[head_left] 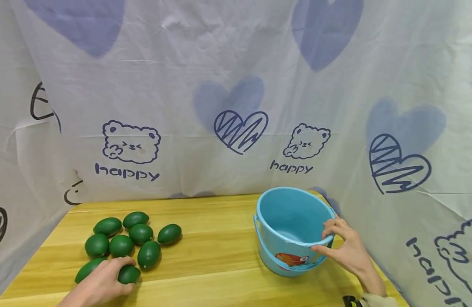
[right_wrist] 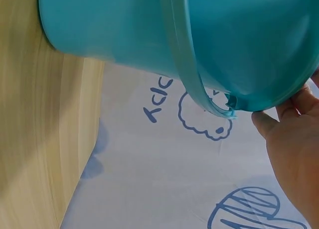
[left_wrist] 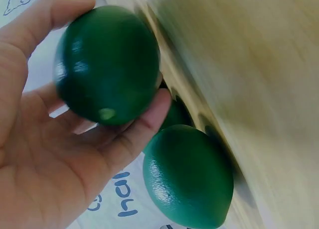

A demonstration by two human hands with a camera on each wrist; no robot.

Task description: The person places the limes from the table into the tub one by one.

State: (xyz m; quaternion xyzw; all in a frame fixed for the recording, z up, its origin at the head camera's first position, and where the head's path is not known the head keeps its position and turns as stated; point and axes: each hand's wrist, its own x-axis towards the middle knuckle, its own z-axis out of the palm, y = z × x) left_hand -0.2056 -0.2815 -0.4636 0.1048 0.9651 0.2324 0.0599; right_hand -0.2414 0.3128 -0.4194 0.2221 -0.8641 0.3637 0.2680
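My left hand [head_left: 103, 281] grips a dark green, glossy lime [head_left: 129, 274] between thumb and fingers, at the front left of the table. In the left wrist view, a pale stem spot shows on the held lime [left_wrist: 109, 64], and a second lime [left_wrist: 189, 176] sits just beyond the fingers. Several more limes [head_left: 121, 246] lie grouped behind the hand. On the right stands a light blue plastic bucket [head_left: 268, 249]; its inside shows no contents. My right hand [head_left: 345, 241] holds the bucket's right rim, with the thumb outside and fingers over the edge.
The bucket's handle [right_wrist: 182, 55] hangs down against its front, over a red label [head_left: 291, 259]. The wooden table [head_left: 205, 260] runs back to a white cloth [head_left: 190, 166] printed with hearts and bears, which also hangs at both sides.
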